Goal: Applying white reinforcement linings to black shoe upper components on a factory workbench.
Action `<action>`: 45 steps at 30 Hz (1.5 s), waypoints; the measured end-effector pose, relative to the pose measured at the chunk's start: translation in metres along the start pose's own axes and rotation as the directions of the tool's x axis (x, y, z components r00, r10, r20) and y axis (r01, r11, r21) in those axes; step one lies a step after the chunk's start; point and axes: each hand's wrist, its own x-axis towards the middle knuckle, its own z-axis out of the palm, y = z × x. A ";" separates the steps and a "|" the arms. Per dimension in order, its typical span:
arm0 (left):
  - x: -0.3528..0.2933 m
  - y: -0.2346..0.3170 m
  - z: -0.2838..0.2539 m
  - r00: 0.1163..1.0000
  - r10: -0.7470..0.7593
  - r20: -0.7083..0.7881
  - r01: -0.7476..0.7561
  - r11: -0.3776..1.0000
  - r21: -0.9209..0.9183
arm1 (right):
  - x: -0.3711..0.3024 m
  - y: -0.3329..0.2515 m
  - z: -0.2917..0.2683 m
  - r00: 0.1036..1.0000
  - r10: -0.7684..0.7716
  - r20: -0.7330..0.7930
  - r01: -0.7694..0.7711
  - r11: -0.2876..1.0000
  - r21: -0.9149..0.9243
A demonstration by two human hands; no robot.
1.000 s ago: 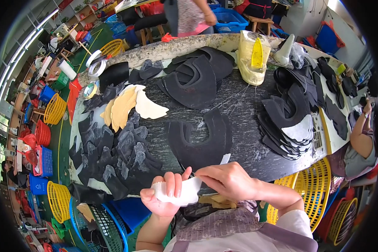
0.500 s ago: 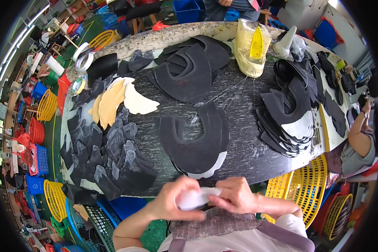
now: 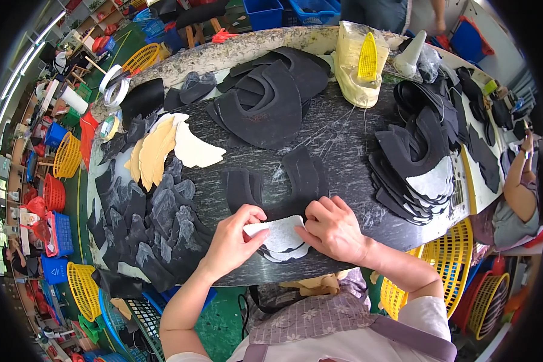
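Over the front end of a black U-shaped shoe piece [image 3: 303, 175] is a curved white piece with a serrated edge [image 3: 276, 234]. My left hand [image 3: 235, 240] pinches its left end between thumb and fingers. At the right end, my right hand [image 3: 333, 230] has its thumb and fingers closed on the same piece. Both hands hide part of the black piece, and a white edge with dark specks shows below. The two arms of the U reach away from me, doubled by another black layer. Whether the white piece touches the black one, I cannot tell.
Stacked black U-shaped pieces [image 3: 261, 114] lie farther back; a white-tipped stack [image 3: 425, 172] is at right. Cream and tan curved pieces [image 3: 196, 146] rest beside black scraps [image 3: 151, 223] at left. A glue-coated container [image 3: 357, 90] stands at the far edge. Yellow baskets [image 3: 452, 259] are below right.
Both hands have moved away from my body, carrying the white piece over the front of the black U-shaped piece. The white piece is now spread out between them.
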 end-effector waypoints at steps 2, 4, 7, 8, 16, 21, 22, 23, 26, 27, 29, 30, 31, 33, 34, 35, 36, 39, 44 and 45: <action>-0.001 -0.002 0.002 0.995 0.094 -0.015 -0.092 0.989 0.118 | 0.005 0.001 -0.002 0.999 -0.039 0.005 0.039 0.998 -0.056; -0.001 0.002 -0.004 0.981 0.191 -0.024 -0.180 0.954 0.238 | 0.012 0.007 -0.013 0.998 -0.054 0.044 0.059 0.991 -0.124; 0.008 0.012 -0.033 0.987 0.149 -0.057 -0.075 0.750 0.658 | 0.033 0.046 -0.041 0.991 0.097 0.092 -0.081 0.984 -0.158; 0.016 0.008 -0.047 0.972 0.211 -0.099 -0.101 0.765 0.636 | 0.048 0.059 -0.045 0.992 0.117 0.037 -0.112 0.986 -0.123; 0.080 -0.069 -0.092 0.877 0.480 -0.024 -0.314 0.610 0.727 | 0.134 0.106 0.010 0.962 -0.272 -0.007 0.272 0.962 -0.018; 0.083 -0.079 -0.104 0.830 0.103 -0.548 -0.225 0.961 -0.160 | 0.142 0.062 -0.053 0.814 -0.243 -0.528 0.267 0.963 -0.031; 0.083 -0.067 -0.103 0.760 0.099 -0.642 -0.280 0.942 -0.186 | 0.130 0.055 -0.055 0.781 -0.432 -0.452 0.405 0.900 -0.160; 0.076 -0.053 -0.109 0.699 0.139 -0.701 -0.332 0.932 -0.147 | 0.119 0.041 -0.049 0.758 -0.528 -0.382 0.503 0.847 -0.172; 0.077 -0.031 -0.109 0.611 0.232 -0.757 -0.388 0.921 -0.031 | 0.081 0.025 -0.026 0.759 -0.646 -0.079 0.613 0.751 -0.246; 0.077 -0.032 -0.110 0.612 0.455 -0.647 -0.361 0.889 0.283 | 0.076 0.041 -0.004 0.821 -0.570 -0.031 0.562 0.817 -0.128; 0.083 -0.032 -0.103 0.636 0.658 -0.403 -0.369 0.719 0.590 | 0.078 0.055 0.013 0.973 -0.226 -0.037 0.229 0.959 0.166; 0.082 -0.023 -0.097 0.574 0.764 -0.296 -0.386 0.571 0.725 | 0.082 0.055 0.015 0.998 -0.045 -0.051 0.058 0.950 0.308; 0.075 -0.011 -0.086 0.587 0.787 -0.192 -0.468 0.523 0.712 | 0.087 0.053 0.016 0.981 0.194 -0.008 -0.165 0.855 0.492; 0.071 0.004 -0.052 0.389 0.912 0.126 -0.644 0.172 0.745 | 0.100 0.059 0.017 0.942 0.333 0.036 -0.297 0.781 0.549; 0.070 0.012 -0.036 0.392 0.886 0.248 -0.623 0.058 0.780 | 0.106 0.063 0.019 0.889 0.448 0.097 -0.410 0.681 0.607; 0.081 0.002 -0.029 0.518 0.803 0.295 -0.602 0.097 0.792 | 0.106 0.076 0.030 0.899 0.422 -0.120 -0.256 0.727 0.637; 0.091 -0.020 -0.027 0.650 0.686 0.328 -0.559 0.138 0.817 | 0.115 0.071 0.026 0.841 0.455 -0.291 -0.191 0.754 0.628; 0.101 -0.041 -0.054 0.735 0.669 0.106 -0.481 0.406 0.777 | 0.112 0.028 -0.051 0.778 0.212 -0.591 -0.021 0.949 0.313; 0.070 0.013 -0.085 0.604 0.775 -0.183 -0.336 0.457 0.824 | 0.028 -0.017 -0.023 0.942 -0.320 0.097 0.320 0.947 0.012; 0.065 0.016 -0.079 0.559 0.822 -0.112 -0.398 0.384 0.833 | 0.021 -0.029 -0.015 0.960 -0.244 0.135 0.248 0.969 -0.010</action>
